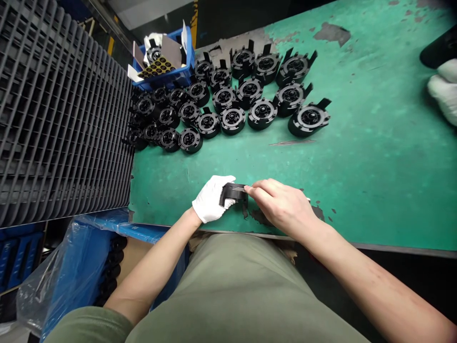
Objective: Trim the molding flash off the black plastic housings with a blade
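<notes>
My left hand (211, 198), in a white glove, is closed around a black round plastic part (233, 193) near the front edge of the green table (374, 157). My bare right hand (282, 206) pinches a thin blade-like tool (240, 189) whose tip rests on the part's rim. Several more black round parts (232, 102) lie in rows further back on the table.
A stack of dark grey slatted trays (60, 114) fills the left. A blue bin (164, 59) with small pieces sits behind the rows. A box lined with blue plastic (82, 267) holding black parts is at my lower left. Another person's white-gloved hand (444, 90) is at the right edge.
</notes>
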Available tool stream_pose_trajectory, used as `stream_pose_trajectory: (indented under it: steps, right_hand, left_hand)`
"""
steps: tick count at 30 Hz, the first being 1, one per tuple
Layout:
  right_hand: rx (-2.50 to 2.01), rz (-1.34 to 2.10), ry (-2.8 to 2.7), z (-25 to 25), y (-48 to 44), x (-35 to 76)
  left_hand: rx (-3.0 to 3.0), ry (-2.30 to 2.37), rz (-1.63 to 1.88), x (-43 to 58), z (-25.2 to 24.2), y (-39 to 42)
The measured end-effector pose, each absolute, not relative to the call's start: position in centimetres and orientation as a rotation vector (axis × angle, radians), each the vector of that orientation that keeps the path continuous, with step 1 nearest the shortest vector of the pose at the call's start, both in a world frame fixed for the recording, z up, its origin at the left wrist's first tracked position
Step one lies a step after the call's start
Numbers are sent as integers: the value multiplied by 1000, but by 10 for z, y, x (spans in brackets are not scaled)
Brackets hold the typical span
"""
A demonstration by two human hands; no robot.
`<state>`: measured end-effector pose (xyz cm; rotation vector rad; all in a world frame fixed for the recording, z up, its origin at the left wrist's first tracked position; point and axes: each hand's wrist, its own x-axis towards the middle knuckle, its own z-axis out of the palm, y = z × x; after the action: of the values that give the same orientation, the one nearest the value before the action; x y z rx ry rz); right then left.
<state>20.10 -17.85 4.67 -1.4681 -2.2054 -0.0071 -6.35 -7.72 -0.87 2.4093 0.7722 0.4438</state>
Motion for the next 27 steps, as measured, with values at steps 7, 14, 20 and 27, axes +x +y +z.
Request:
stream_pose_trajectory:
  steps: [7,14,20,27]
  right_hand:
    - [-1487,16,-2221,45,-180,203]
    - [-1489,48,-2203,43,-183,203]
    - [-1498,41,-2154,40,-178,201]
    - [-1462,10,-2187,42,-182,200]
  left_hand:
    - [2426,760,460,-64,-8,-77]
    - [2442,748,475,-61,-8,-78]
    - [2441,777,461,-60,-9,-78]
    - [2426,751,462,-59,-6,-78]
